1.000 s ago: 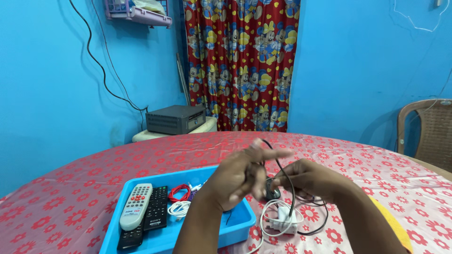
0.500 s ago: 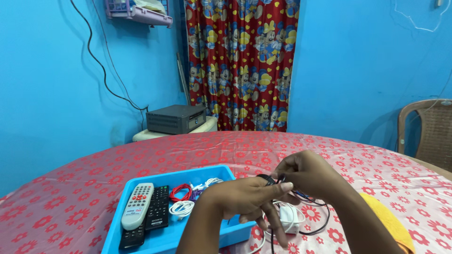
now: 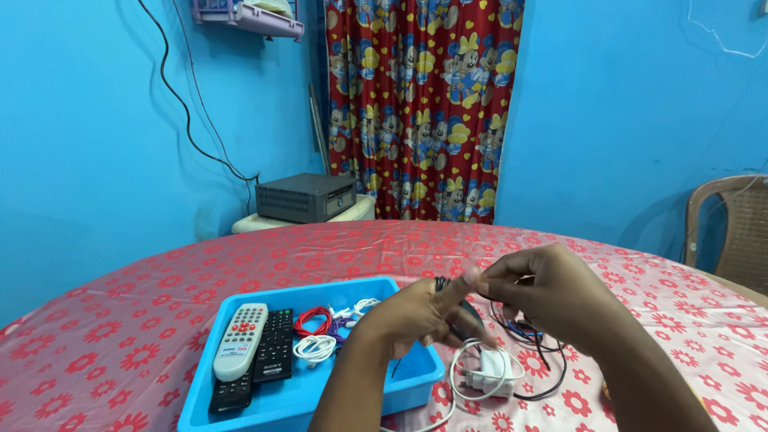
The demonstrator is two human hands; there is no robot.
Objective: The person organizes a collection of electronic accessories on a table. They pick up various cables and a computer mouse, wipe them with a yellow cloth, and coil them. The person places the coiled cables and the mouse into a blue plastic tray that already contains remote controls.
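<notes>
Black cable is running up from the flowered tablecloth into both hands: the left hand is holding loops wound around its raised fingers, while the right hand is pinching the strand just beside them. A white charger is lying beneath, next to the blue tray holding remotes.

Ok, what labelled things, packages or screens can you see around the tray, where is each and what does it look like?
Grey remote: left side of the blue tray, long, rounded, red and coloured buttons, small label low down.
Black remote: beside the grey one, flat, with white lettering.
Grey box: on the stand past the table, a small display on its front face.
No packages or signs.
</notes>
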